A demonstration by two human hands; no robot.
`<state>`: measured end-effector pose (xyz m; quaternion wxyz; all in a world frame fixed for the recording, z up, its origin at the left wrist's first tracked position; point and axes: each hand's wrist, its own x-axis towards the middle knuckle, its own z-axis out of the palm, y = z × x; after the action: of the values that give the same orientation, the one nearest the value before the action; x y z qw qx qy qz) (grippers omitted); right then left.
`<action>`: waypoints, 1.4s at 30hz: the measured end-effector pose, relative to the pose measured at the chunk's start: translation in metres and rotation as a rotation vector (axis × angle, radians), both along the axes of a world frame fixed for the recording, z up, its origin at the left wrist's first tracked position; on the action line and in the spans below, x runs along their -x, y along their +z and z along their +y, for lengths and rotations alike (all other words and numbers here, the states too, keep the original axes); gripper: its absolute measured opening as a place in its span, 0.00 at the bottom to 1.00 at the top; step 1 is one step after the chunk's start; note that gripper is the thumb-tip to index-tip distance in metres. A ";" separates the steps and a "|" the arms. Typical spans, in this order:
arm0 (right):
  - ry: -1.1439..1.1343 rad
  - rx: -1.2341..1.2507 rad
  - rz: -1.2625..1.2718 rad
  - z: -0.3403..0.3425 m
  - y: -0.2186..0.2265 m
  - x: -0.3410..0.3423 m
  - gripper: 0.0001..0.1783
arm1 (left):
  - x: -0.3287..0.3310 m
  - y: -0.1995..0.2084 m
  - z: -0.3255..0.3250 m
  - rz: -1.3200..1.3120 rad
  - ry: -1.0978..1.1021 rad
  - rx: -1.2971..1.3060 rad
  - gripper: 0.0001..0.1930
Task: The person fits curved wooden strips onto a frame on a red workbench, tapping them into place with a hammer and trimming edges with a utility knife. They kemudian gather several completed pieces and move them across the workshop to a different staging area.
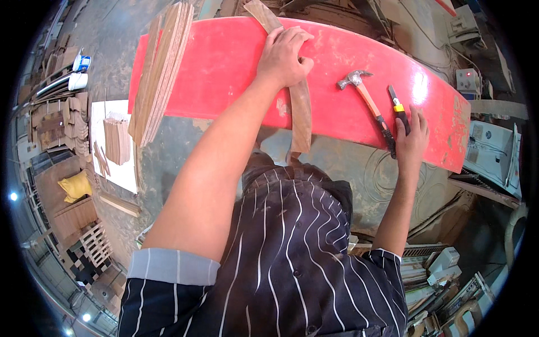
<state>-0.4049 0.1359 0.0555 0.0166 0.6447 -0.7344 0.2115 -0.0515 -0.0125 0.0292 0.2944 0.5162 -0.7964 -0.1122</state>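
Glossy red desk [224, 67]. On it: brown wood-grain strip [301, 115], tan striped stack of veneer sheets [160, 67], hammer [368, 101] with silver head and orange-black handle, black-and-yellow utility knife [398, 108]. Below it: black shirt [286, 253] with thin white stripes, grey cuff.

On the tabletop [224, 67] a stack of wood strips [160, 70] lies at the left, a long wood strip [300, 109] in the middle under the left hand [283, 56]; the hammer [368, 101] lies right of it, the utility knife [398, 109] just beside, touching the right hand [412, 140]
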 end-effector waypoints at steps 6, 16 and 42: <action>-0.052 -0.068 -0.353 0.012 0.012 0.014 0.19 | 0.000 -0.004 0.001 0.012 0.019 0.029 0.25; 0.078 -0.670 -1.181 0.058 0.033 -0.109 0.21 | -0.001 -0.003 0.001 0.019 0.008 0.036 0.22; 0.177 -0.683 -0.999 0.059 0.033 -0.136 0.28 | 0.000 -0.001 0.002 0.023 0.013 0.035 0.22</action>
<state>-0.2684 0.1948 0.0890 -0.5551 0.4949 -0.6235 0.2412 -0.0518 -0.0109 0.0286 0.3131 0.5149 -0.7915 -0.1020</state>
